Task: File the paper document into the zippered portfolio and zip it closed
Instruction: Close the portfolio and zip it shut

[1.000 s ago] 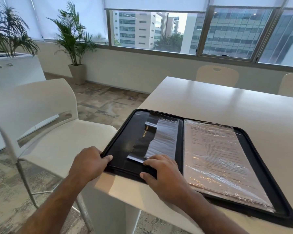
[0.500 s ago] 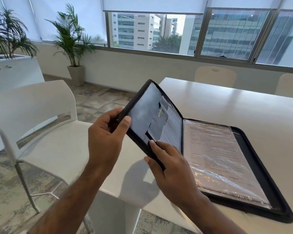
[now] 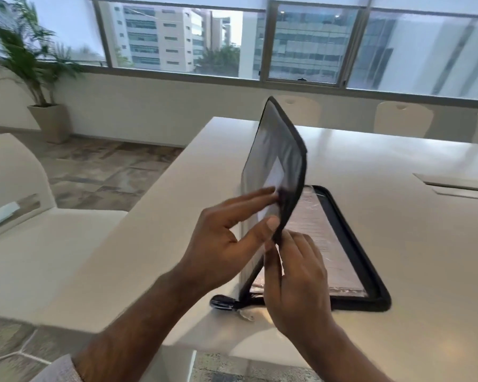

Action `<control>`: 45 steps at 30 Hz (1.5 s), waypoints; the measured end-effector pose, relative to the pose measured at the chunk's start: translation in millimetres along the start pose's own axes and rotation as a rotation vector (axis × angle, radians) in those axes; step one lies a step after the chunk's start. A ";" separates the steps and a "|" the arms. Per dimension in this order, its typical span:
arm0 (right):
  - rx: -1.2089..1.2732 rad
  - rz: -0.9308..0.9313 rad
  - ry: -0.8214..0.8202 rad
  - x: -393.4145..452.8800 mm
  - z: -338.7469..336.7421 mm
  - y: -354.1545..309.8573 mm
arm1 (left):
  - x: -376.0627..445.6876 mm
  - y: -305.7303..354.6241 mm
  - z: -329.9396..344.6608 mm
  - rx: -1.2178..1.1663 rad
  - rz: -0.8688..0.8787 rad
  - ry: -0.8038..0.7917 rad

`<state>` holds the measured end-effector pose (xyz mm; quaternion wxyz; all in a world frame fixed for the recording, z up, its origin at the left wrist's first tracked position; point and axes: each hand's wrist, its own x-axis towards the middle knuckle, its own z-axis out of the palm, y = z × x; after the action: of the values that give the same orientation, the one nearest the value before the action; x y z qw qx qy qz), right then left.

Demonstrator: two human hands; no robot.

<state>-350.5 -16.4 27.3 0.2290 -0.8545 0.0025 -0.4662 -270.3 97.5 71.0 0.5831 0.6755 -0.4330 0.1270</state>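
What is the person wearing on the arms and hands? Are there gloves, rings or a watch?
Both hands, left hand and right hand, are bare: no gloves, rings or watch show. The forearms are bare too. Only a light grey sleeve edge appears on the left arm.

Document (image 3: 323,244) in portfolio (image 3: 353,257) on table (image 3: 398,188)

- White tabletop (image 3: 398,216) fills the right side, a closed cable hatch (image 3: 458,186) set into it.
- White chair (image 3: 25,238) at left; more pale chairs (image 3: 402,119) along the far edge.
- Potted palm (image 3: 33,78) by the window (image 3: 301,45), office blocks outside.
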 end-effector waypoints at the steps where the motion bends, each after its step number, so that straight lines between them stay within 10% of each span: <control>1: -0.043 0.036 0.005 -1.7 -5.8 4.6 | -2.0 -6.3 5.9 0.040 -0.036 -0.039; 11: -0.245 0.391 -0.063 -35.5 -49.1 43.2 | -31.5 -40.0 47.7 0.314 -0.206 -0.352; 19: -0.432 0.701 -0.487 -41.4 -69.5 51.4 | -36.8 -45.1 60.8 0.430 -0.202 -0.504; 30: -0.441 0.617 -0.576 -22.9 -77.0 58.7 | -34.8 -51.5 54.9 0.437 -0.209 -0.538; 39: -0.304 0.497 -0.456 -12.3 -64.9 56.9 | -36.0 -46.6 8.1 0.305 -0.321 -0.255; 45: -0.185 0.446 -0.443 -21.2 -48.1 53.2 | -54.5 -32.1 -17.1 0.242 -0.365 -0.443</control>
<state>-389.8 -78.1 11.7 0.2416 -0.9308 0.1820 -0.2051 -273.4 134.9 17.2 0.4032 0.8178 -0.4030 -0.0795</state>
